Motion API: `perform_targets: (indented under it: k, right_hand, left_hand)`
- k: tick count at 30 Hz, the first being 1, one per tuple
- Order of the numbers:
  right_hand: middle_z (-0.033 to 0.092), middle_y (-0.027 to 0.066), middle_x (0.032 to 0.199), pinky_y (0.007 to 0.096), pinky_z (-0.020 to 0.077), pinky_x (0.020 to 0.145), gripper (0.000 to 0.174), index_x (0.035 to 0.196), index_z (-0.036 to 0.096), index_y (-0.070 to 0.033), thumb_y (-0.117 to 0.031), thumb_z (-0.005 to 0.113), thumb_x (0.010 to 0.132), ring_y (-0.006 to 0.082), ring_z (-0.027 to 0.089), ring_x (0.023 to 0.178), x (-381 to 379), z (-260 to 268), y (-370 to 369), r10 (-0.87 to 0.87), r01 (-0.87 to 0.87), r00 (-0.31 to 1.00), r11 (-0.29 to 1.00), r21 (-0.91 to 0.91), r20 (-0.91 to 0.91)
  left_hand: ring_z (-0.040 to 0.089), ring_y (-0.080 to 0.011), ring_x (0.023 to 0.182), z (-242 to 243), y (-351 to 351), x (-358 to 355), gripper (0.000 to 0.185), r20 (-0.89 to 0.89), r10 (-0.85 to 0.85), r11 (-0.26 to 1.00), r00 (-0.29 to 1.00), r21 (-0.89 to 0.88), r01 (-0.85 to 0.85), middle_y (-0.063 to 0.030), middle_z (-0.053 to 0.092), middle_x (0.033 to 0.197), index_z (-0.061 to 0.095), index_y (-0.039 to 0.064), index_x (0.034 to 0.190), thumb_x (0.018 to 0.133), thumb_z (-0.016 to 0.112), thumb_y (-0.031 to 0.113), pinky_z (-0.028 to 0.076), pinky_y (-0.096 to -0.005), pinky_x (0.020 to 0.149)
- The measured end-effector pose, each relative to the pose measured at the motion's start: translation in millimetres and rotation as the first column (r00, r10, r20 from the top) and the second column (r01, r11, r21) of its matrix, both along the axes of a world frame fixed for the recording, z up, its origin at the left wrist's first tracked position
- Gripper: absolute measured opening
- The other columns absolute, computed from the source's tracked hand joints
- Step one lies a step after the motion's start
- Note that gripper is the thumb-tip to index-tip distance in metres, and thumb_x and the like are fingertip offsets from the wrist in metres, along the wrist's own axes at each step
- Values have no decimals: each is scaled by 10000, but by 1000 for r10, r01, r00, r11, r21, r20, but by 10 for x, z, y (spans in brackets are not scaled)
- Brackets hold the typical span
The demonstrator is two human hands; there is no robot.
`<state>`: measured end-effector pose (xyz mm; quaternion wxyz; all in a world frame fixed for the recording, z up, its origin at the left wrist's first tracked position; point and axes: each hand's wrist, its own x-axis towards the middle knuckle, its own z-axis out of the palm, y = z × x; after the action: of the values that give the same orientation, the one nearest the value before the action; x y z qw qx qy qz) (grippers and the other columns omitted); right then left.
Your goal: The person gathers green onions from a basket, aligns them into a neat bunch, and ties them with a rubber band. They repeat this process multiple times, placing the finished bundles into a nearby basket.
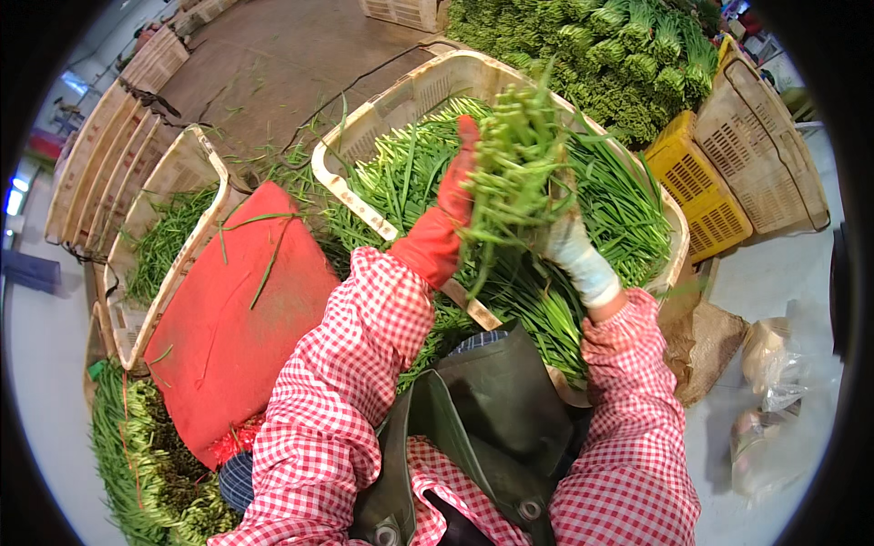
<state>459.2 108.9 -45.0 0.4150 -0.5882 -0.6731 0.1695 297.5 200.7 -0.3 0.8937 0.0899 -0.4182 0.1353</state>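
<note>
A bunch of green vegetable stalks (pixel 515 160), cut ends up, is held above a large off-white plastic basket (pixel 355 205). My left hand (pixel 454 198), in a red rubber glove, presses against the bunch's left side with its thumb up. On the right side my right hand (pixel 570 246), in a pale glove with a light blue cuff, grips the bunch; its fingers are partly hidden by the stalks. Loose long green leafy stalks (pixel 614 211) fill the basket around and below the hands. More of them lie over the basket's near rim beside the dark apron (pixel 505 396).
At left stand a red padded board (pixel 246 307), a basket with green scraps (pixel 171 246) and stacked crates (pixel 102 170). Bundled greens (pixel 136 450) lie lower left. A large pile of bundles (pixel 614 54), a yellow crate (pixel 696 191) and a brown sack (pixel 713 348) are at right.
</note>
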Motion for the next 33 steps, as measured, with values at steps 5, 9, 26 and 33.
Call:
perform_targets:
  k: [5,9,26,33]
  right_hand:
    - [434,89,1252,394,434,874,597,1305,367,-107,-421,529,823,267,470,1081,155,124,-21,32,-95,936,981,-166,-349]
    - [505,111,1174,357,458,823,354,1192,472,-43,-225,473,888,249,538,970,226,813,-39,480,-115,737,783,612,-476]
    - [602,94,988,275,484,648,258,1094,560,-50,-206,488,901,193,581,753,-2202,1150,-1171,571,-536,488,793,289,-660]
    - [601,31,913,288,487,714,331,1031,567,-94,-378,544,864,166,573,797,-2846,512,-1250,-249,-745,136,612,-265,-959]
  left_hand:
    - [346,-275,1224,950,-622,-98,899,-383,889,454,249,673,-584,-191,334,1355,198,38,1384,795,381,692,254,-376,1034]
    - [479,-262,1120,1524,-791,-558,847,-370,928,214,37,451,-867,-226,439,1231,277,-4,1319,810,404,661,386,-357,965]
    - [505,-297,1108,356,-2257,-2703,724,-656,733,303,-181,553,-776,-143,493,1231,431,27,1269,810,491,584,427,-432,926]
    - [465,-295,1159,-382,-2897,-3602,759,-581,780,88,-233,470,-878,-138,426,1311,383,53,1314,799,489,601,402,-439,964]
